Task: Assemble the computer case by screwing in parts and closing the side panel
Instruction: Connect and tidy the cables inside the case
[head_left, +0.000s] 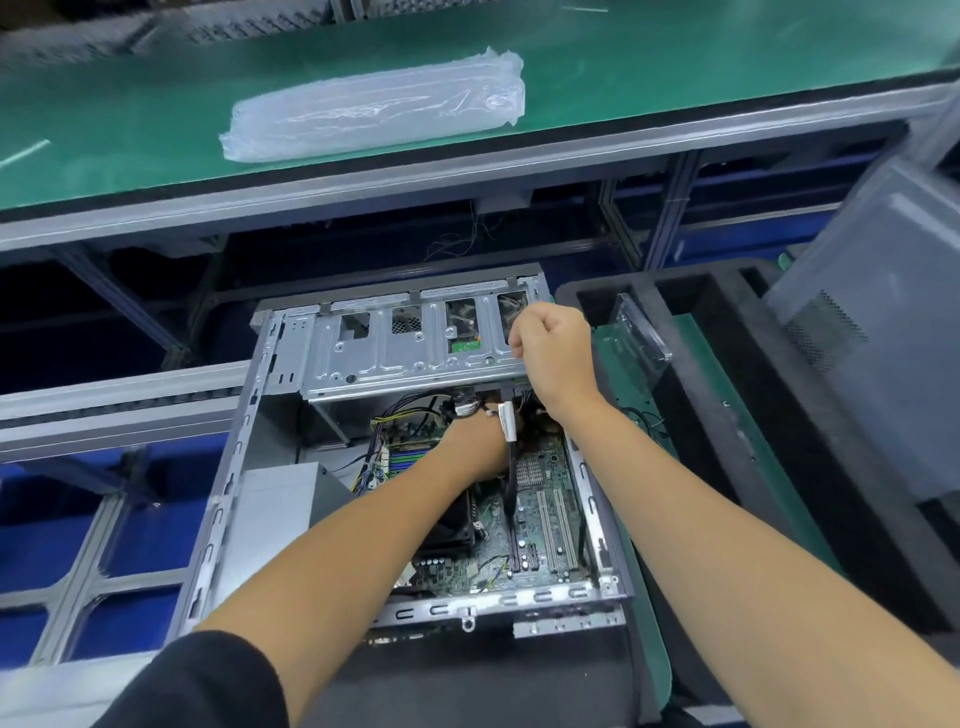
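An open computer case (228, 499) lies flat below me, its motherboard (540, 540) exposed. A silver drive cage (395, 358) spans the far end of the case. My left hand (480, 441) reaches deep inside under the cage among the cables (506, 421); its fingers are hidden, so what it holds cannot be told. My right hand (553, 345) is a closed fist resting at the cage's right end, pinching something too small to make out. The grey side panel (872, 332) leans upright at the far right.
Black foam packing (727, 415) with a clear plastic piece (641, 330) sits right of the case. A green-topped bench (623, 62) with a clear plastic bag (374, 111) runs across the back. Aluminium frame rails (104, 400) lie to the left.
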